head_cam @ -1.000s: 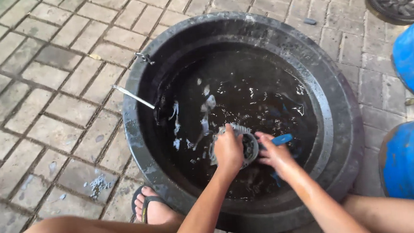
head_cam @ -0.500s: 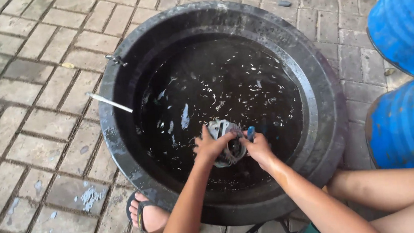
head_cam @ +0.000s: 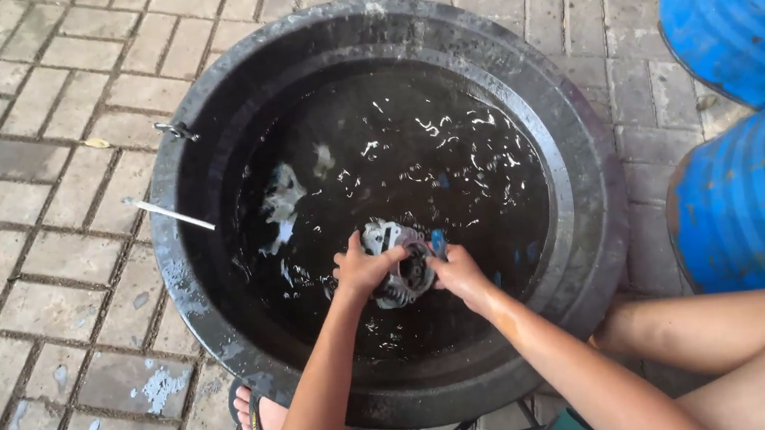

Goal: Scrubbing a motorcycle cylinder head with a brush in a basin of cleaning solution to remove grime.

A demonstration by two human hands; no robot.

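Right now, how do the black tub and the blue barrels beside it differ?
The black tub is wide, shallow and open, holding dark liquid; the blue barrels bulge and run out of frame. The left hand and right hand hold a metal part inside the tub; the barrels go untouched. Both stand on brick paving.

Metal part [head_cam: 396, 264] in tub [head_cam: 583, 188]

Basin rim [head_cam: 210, 138] hems the hands; blue barrels [head_cam: 749, 183] block right.

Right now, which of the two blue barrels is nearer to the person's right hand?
The lower blue barrel, beside the black tub, is nearer the right hand. The upper blue barrel stands farther back, at the top corner.
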